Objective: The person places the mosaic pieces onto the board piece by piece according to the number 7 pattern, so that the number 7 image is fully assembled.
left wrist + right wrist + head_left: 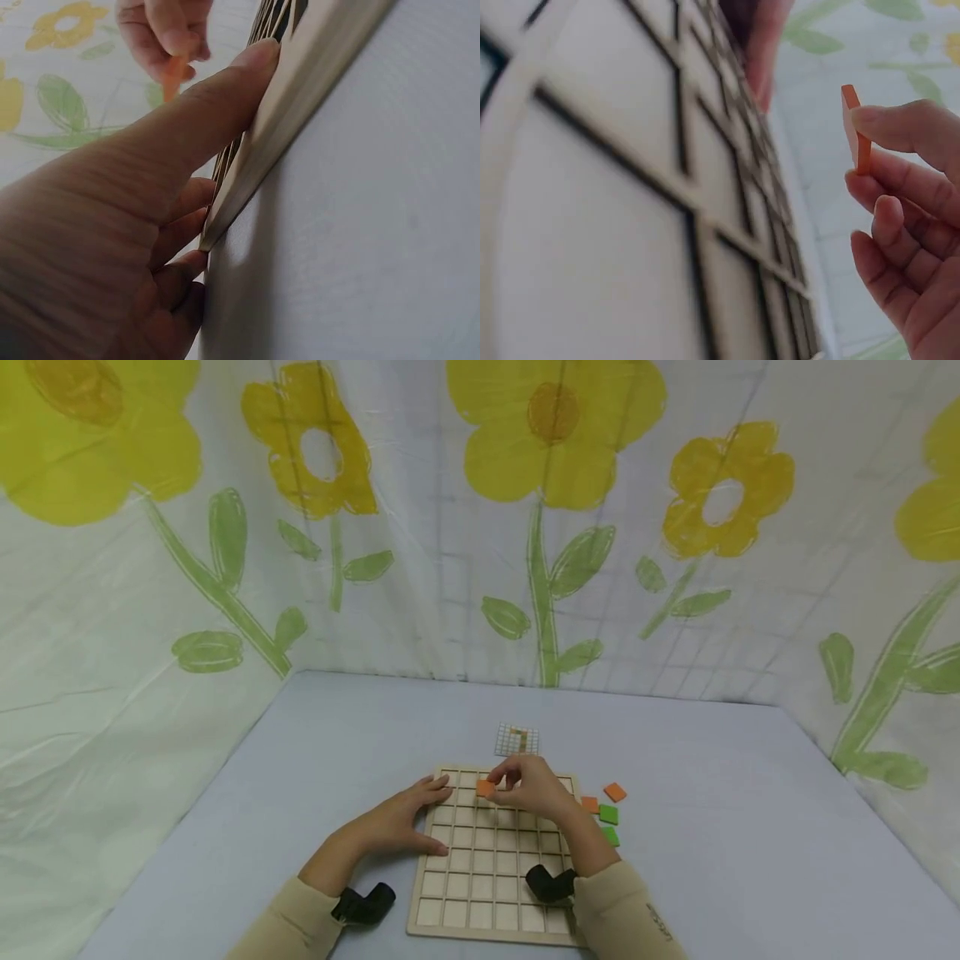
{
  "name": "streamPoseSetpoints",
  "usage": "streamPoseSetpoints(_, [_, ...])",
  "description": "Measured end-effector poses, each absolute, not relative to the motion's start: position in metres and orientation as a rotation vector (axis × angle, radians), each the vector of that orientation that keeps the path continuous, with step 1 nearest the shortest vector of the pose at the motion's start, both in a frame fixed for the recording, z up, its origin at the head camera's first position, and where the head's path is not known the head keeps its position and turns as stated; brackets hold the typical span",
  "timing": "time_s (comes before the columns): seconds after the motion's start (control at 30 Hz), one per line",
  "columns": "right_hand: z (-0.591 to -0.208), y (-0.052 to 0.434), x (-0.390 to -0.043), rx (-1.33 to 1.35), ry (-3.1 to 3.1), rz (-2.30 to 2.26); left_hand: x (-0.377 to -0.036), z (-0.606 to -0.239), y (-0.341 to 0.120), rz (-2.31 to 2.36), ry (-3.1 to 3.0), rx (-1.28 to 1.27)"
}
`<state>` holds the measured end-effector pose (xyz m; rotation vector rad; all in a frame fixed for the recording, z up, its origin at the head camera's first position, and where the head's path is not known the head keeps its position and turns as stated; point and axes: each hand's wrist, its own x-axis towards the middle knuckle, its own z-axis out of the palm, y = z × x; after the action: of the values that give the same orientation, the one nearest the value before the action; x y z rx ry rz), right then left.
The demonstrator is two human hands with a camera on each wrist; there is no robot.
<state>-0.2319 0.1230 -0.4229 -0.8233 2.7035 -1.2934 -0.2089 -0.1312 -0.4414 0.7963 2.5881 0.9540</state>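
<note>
A wooden grid board [483, 912] lies on the table, its square cells bare where they show. My right hand [534, 787] pinches an orange square tile [485, 787] between thumb and fingertips, over the board's far rows. In the right wrist view, the orange tile [855, 129] is held on edge, apart from the grid surface. Along the board's left side rests my left hand [397, 818]. Its thumb [225, 97] lies straight on the wooden rim [300, 97] in the left wrist view, with the other fingers farther along the same edge.
Right of the board lie loose tiles: an orange one [615, 792] farthest out, another orange one [590, 805], and green ones [608, 814] beside them. A small printed grid card [517, 739] lies beyond the board's far edge. A flower-patterned curtain [420, 610] hangs behind the table.
</note>
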Motion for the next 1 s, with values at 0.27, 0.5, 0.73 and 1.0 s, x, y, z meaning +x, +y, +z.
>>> streamPoseSetpoints(0.27, [-0.437,0.124,-0.235,-0.789,2.661,-1.342,-0.209,-0.442,-0.13,0.946,2.589,0.802])
streamPoseSetpoints(0.5, [-0.447,0.123,-0.237,-0.799,2.705,-1.295,-0.21,-0.441,-0.13,0.968,2.585,0.811])
streamPoseSetpoints(0.73, [-0.446,0.12,-0.235,-0.807,2.74,-1.264,-0.21,-0.441,-0.131,0.972,2.586,0.829])
streamPoseSetpoints(1.0, [-0.447,0.12,-0.235,-0.82,2.741,-1.253,-0.21,-0.441,-0.131,0.97,2.58,0.822])
